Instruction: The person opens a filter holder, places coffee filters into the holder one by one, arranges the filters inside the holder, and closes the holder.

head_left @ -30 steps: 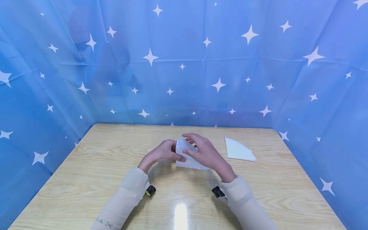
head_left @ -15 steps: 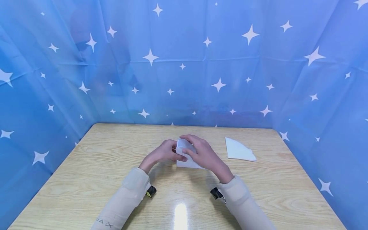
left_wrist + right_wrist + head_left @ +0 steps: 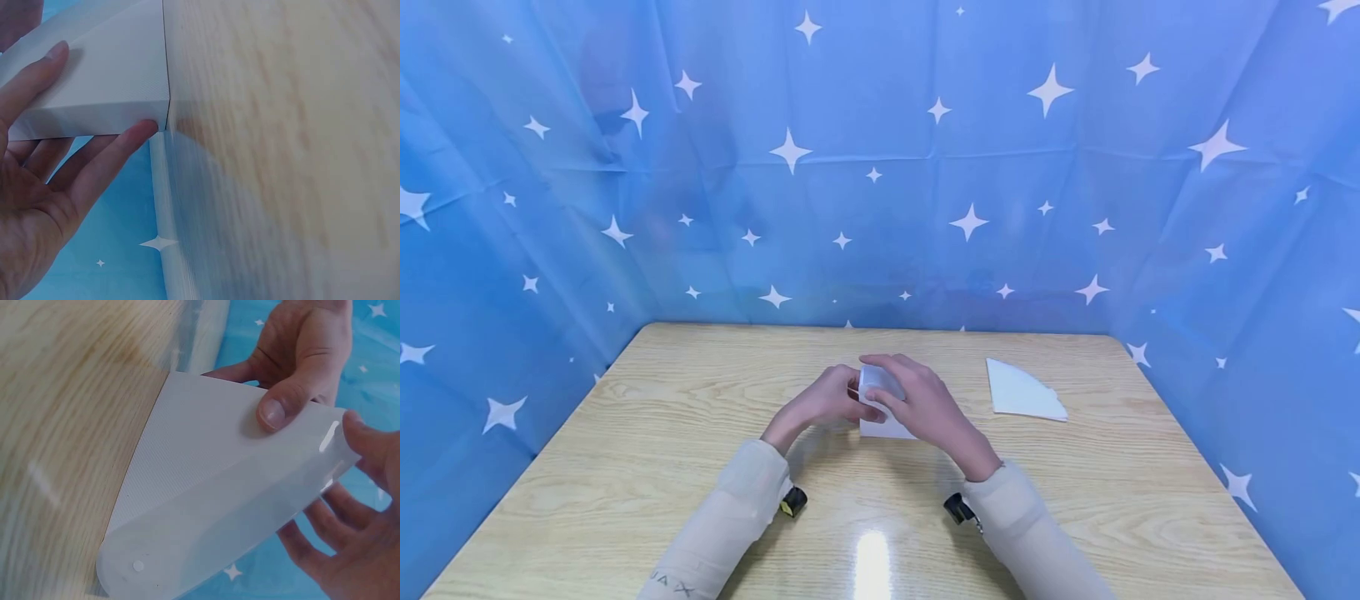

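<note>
A white fan-shaped box [image 3: 883, 428] with a translucent curved cover [image 3: 231, 509] stands on its edge on the table, mid-view. One small round rivet shows at the cover's narrow end in the right wrist view. My left hand [image 3: 827, 397] grips the box by its left side, thumb on the flat front face and fingers behind and below. From the right, my right hand [image 3: 928, 406] pinches the cover near its upper corner, thumb in front and fingers at the back. The box's inside is hidden. A thin stack of white fan-shaped papers [image 3: 1024, 392] lies right of my hands.
The wood-grain table [image 3: 647, 467] reaches back to a blue curtain [image 3: 880, 192] printed with white stars, which also closes off both sides. Small black wrist cameras hang beneath both sleeves [image 3: 733, 508].
My right hand has shifted a little left over the box, and less of the box and cover shows at its right. My left hand and the paper stack stay in place.
</note>
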The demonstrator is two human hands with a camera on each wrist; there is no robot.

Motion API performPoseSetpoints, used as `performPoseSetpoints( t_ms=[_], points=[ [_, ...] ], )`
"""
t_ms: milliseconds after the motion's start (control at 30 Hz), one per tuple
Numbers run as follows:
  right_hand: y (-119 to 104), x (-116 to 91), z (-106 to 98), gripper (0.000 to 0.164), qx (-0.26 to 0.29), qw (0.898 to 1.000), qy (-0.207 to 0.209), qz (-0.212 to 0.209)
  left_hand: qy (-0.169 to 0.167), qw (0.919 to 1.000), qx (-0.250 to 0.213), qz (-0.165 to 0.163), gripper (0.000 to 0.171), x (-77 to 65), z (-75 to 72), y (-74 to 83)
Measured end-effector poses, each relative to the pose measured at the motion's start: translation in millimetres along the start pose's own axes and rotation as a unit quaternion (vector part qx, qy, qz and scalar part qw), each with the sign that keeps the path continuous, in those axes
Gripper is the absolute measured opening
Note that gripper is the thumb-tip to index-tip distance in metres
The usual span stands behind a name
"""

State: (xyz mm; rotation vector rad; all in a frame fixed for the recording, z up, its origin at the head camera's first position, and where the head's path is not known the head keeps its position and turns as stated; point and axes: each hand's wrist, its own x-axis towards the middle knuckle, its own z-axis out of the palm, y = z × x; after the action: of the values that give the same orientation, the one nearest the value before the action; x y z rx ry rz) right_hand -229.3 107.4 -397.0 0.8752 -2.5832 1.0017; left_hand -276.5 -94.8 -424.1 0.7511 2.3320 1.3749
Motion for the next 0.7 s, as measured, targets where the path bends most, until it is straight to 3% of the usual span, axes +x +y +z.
performPoseSetpoints(
  t_ms=[700],
  points=[
    [1.1,0.5,0.4,0.039,-0.007,1.000,0.011,0.004,-0.008,0.9999,-0.006,-0.004,0.028,-0.6,-1.3,-2.2]
  ],
)
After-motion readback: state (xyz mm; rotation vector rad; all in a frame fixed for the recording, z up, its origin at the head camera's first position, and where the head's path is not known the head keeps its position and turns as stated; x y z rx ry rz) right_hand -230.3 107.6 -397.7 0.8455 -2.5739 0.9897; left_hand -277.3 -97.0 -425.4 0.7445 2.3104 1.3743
